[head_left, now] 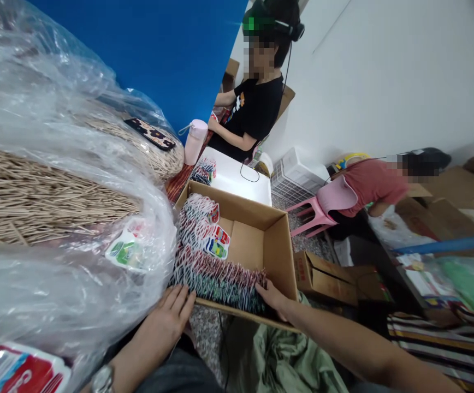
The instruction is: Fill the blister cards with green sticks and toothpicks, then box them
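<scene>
Head view shows an open brown cardboard carton [280, 240] just ahead of both hands, with the right grip [276, 300] reaching over its near wall and the left grip [173, 314] at its near left corner. The left grip is loose, its fingers extended together over the rim and grasping nothing visible; the right has its fingers against the end of a long near row of thin, wavy-edged printed cards [229, 284], though I cannot tell whether it pinches any. The cards stand on edge, packed face to face, probably so that they prop one another, and the right hand seems to serve as a stop at the row's free end. Beyond the left grip, more upright cards [191, 224] fill the carton's left side, with red, blue and green bottle-shaped cards [216, 243] facing up beside them; the carton's floor is bare ahead of the right grip. Left of the left grip, crumpled clear plastic bags [69, 305] surround a mass of thin tan sticks [48, 191], perhaps to hold them together. Past the carton, a white worktop [241, 169] carries another small card stack [204, 172].
</scene>
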Motion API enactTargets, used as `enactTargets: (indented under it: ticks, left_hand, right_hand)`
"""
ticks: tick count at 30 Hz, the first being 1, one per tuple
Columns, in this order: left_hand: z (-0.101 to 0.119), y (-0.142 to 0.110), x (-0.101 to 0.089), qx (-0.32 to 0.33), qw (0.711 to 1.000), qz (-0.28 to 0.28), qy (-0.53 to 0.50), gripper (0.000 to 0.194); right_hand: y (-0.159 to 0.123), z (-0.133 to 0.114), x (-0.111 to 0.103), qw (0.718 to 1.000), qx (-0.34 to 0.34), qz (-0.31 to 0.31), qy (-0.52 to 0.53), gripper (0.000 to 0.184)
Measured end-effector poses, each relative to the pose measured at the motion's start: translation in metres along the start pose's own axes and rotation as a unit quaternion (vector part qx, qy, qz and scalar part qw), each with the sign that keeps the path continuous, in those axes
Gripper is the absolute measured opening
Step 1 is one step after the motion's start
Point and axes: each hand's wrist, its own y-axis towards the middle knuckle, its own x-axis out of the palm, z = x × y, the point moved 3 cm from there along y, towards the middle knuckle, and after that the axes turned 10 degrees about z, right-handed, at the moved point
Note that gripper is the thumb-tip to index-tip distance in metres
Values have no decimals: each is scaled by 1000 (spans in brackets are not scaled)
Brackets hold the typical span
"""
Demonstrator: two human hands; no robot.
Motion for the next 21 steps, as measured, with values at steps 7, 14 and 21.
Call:
enactTargets:
  ticks: [7, 14, 21]
  left_hand:
    - [1, 0, 4, 16, 999, 13, 27, 56]
    - [-2, 1, 5, 8, 1000, 11, 28, 55]
    - [-3, 2, 1, -14, 1000, -3, -5, 55]
  right_hand:
    - [34, -35, -14, 992, -50, 59, -100, 56]
    - [26, -36, -14, 991, -82, 1, -101, 46]
    - [16, -16, -11, 998, -1, 60, -31, 74]
